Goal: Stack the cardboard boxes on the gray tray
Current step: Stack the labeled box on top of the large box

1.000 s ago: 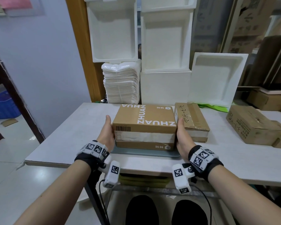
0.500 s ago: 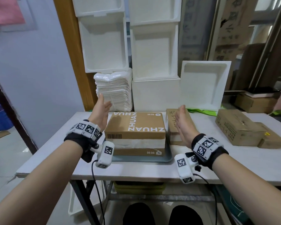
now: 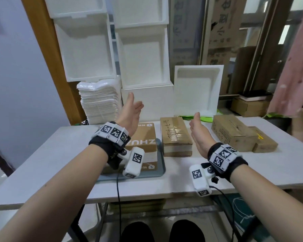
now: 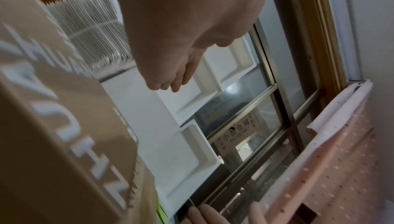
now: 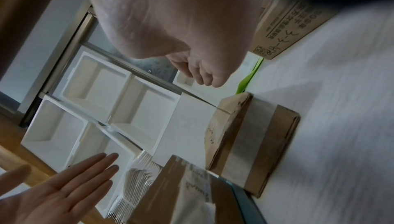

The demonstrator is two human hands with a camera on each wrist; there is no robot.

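A brown box printed ZHUAN [image 3: 143, 138] sits on the gray tray [image 3: 160, 169] near the table's front left; the same box [image 4: 53, 126] fills the left wrist view. A narrower taped cardboard box [image 3: 175, 135] lies on the table just right of the tray, and the right wrist view shows this taped box [image 5: 251, 136] too. My left hand [image 3: 132, 110] hovers above the printed box, fingers straight, holding nothing. My right hand [image 3: 198, 131] is raised just right of the taped box, also flat and empty. Two more cardboard boxes [image 3: 234, 133] lie at the right.
White foam boxes [image 3: 142, 55] and a stack of white trays [image 3: 100, 102] stand against the wall behind the table [image 3: 59, 154]. A pink dotted cloth [image 3: 297, 70] hangs at the far right. Bare tabletop lies between the taped box and the right-hand boxes.
Both hands let go of the printed box on the tray, rose and shifted to the right. The view has turned toward the right-hand boxes.
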